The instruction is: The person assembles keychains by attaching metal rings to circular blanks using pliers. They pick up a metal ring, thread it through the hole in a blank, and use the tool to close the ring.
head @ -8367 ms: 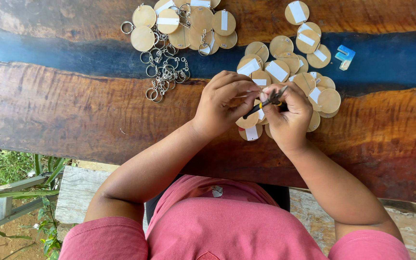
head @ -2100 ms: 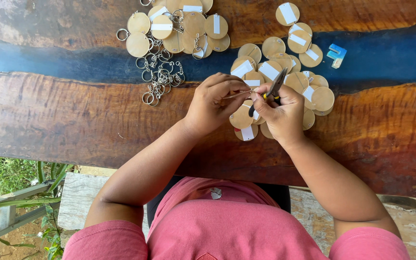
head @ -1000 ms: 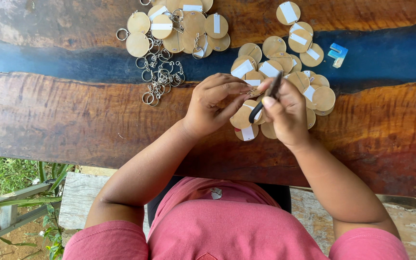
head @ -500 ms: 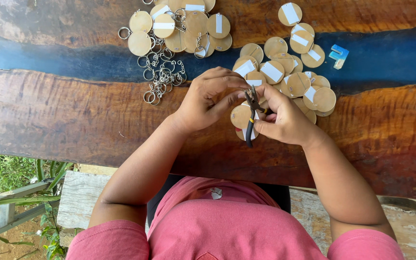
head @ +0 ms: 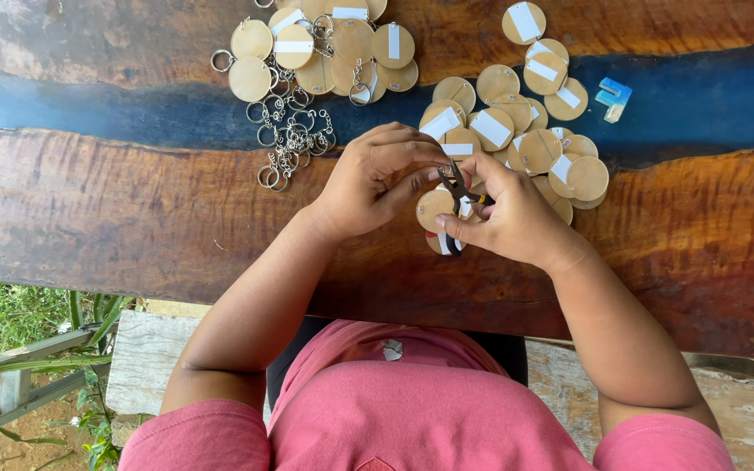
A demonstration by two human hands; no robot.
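My left hand (head: 375, 179) pinches a round wooden disc (head: 435, 207) at its edge, over the wooden table (head: 133, 201). My right hand (head: 508, 218) grips small black pliers (head: 455, 196), jaws pointing up at the disc's rim. Both hands meet near the table's middle, just in front of a heap of wooden discs (head: 525, 139) with white stickers. Another disc (head: 441, 244) lies under my right hand, partly hidden.
A second heap of discs with key rings (head: 325, 48) lies at the back left, loose metal key rings and chains (head: 285, 144) in front of it. A small blue piece (head: 613, 98) sits at the back right. A blue resin band (head: 89, 100) crosses the table. A bench (head: 146, 358) is below.
The pliers have swung from pointing up-right to hanging down and now point up at the disc. Both hands stayed together at the same spot.
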